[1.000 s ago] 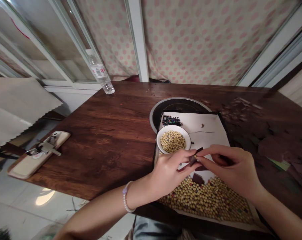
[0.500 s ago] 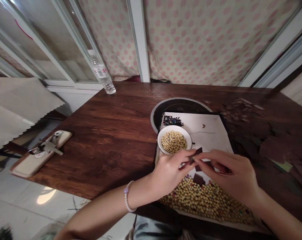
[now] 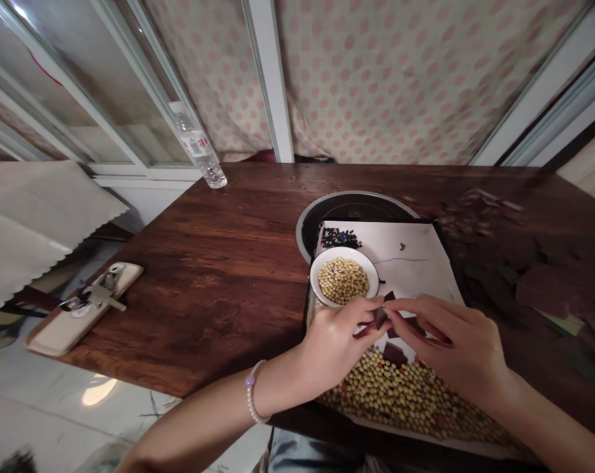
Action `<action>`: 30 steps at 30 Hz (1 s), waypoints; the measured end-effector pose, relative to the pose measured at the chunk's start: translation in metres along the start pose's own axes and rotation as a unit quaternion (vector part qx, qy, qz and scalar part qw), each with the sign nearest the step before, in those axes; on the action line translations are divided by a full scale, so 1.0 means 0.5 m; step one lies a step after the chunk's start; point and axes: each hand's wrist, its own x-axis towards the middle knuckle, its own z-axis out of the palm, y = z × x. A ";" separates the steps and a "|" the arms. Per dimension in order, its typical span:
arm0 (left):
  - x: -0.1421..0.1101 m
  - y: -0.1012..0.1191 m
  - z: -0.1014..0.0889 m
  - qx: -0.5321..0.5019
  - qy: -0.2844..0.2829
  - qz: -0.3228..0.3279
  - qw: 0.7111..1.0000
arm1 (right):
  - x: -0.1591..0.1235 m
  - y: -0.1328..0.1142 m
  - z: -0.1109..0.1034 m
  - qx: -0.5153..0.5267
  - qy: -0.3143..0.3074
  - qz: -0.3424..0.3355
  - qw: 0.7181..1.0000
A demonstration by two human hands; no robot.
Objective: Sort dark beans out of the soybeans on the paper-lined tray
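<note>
My left hand (image 3: 339, 345) pinches a small, dark brown square piece (image 3: 381, 316) between thumb and fingers. The fingertips of my right hand (image 3: 450, 335) are closed together against the piece's right side; what lies between them is too small and hidden to make out. Below both hands, a shallow tray (image 3: 438, 263) with a white lining holds many yellowish beads (image 3: 400, 394) along its near side. Another dark brown square (image 3: 394, 353) rests at the edge of these beads. A white bowl (image 3: 315, 284) filled with similar beads stands in the tray beyond my left hand.
Small black beads (image 3: 340, 238) lie in the tray's far left corner. Behind it is a round dark plate (image 3: 309, 230). Brown scraps (image 3: 479, 213) cover the right of the table. A water bottle (image 3: 198, 148) stands at the back left; a pale case with keys (image 3: 97, 295) sits at the left edge.
Both hands stay at nearly the same spot over the tray. The brown square has tilted more upright between them, and a yellowish speck seen earlier at my right fingertips no longer shows clearly.
</note>
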 end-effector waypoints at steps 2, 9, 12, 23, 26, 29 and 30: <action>-0.001 0.000 0.000 -0.002 -0.004 -0.003 1.000 | 0.000 0.000 0.000 -0.001 -0.002 -0.007 1.000; 0.002 0.003 0.000 0.006 0.014 0.011 1.000 | -0.001 -0.002 0.002 0.006 0.002 0.011 1.000; 0.001 0.003 0.001 0.004 0.017 0.004 1.000 | -0.002 -0.003 0.005 0.002 0.011 0.024 1.000; 0.002 0.001 0.002 0.007 0.023 -0.007 1.000 | 0.000 -0.012 0.008 0.028 0.018 0.072 0.997; 0.002 0.000 0.001 0.003 0.018 -0.014 1.000 | 0.001 -0.013 0.009 0.027 0.022 0.077 0.996; 0.001 0.000 0.000 0.012 0.020 -0.017 1.000 | 0.000 -0.013 0.010 0.023 0.019 0.057 0.998; 0.002 0.000 0.000 0.014 0.022 -0.017 1.000 | 0.000 -0.013 0.010 0.018 0.020 0.050 0.998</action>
